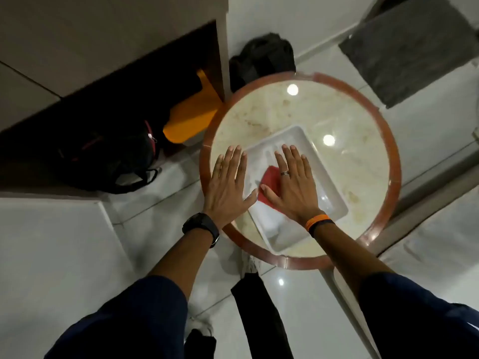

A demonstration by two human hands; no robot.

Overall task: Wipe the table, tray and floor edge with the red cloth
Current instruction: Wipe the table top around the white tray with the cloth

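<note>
Pressing flat, the right hand (293,185) lies with fingers spread wide on the red cloth (269,181), pinning it to the floor of the white tray (334,193); it grips nothing, only bears down with the palm. The left hand (229,187) is likewise splayed open and holds nothing, resting on the round bench (357,125) at the tray's left rim, its thumb reaching toward the cloth; whether it touches the rim I cannot tell.

The cloth looks soft, thin and light, folded into a small pad, so it should slide easily under a flat palm and bunch if pushed from one corner. A flat press through its middle seems the better hold for wiping; a pinch at a free edge would suit lifting it out. The tray looks like light, stiff, glossy plastic that could skate on the polished stone top, so steadying its rim with the free hand seems wise.

Apart from the cloth, the tray holds nothing I can make out, only pale smears or reflections. It sits on the near half of the bench, tilted diagonally.
</note>
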